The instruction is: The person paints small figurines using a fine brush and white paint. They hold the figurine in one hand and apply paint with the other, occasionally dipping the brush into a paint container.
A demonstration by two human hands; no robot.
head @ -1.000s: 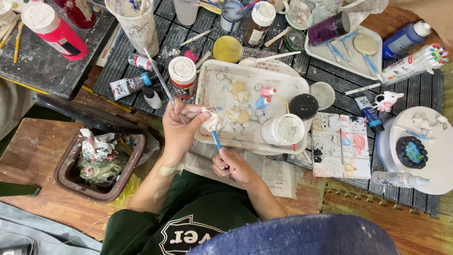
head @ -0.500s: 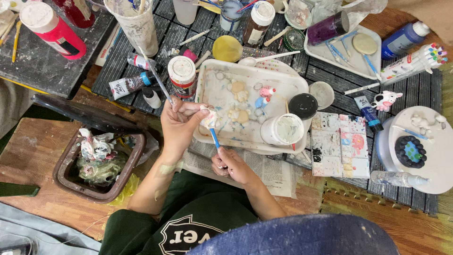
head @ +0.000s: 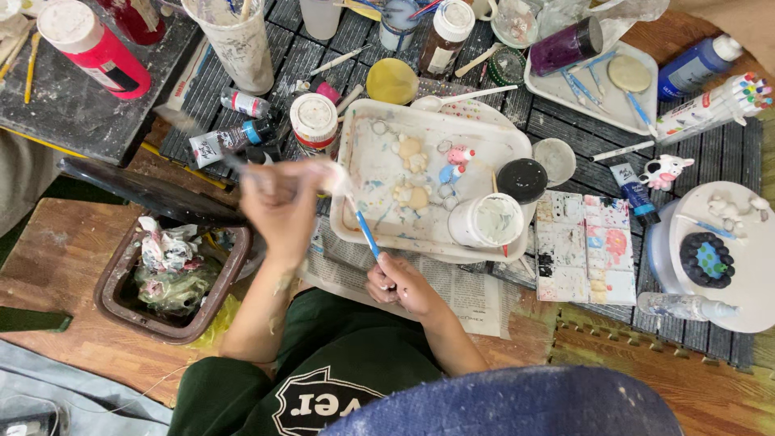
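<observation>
Blue-handled brush point(head: 367, 234) gripped by right hand point(head: 400, 282); left hand point(head: 282, 202) pinches one small figure point(head: 335, 178).

Your dark slatted counter point(head: 565, 133) fills the upper frame. On it, at centre, sits a white tray point(head: 355, 194), with a sheet of newspaper point(head: 476, 291) just below. A red paint bottle point(head: 93, 48) lies upper left, a paint-stained palette point(head: 585, 258) lies right of centre, and a brown bin point(head: 121, 311) stands lower left on the wooden floor point(head: 56, 250).
</observation>
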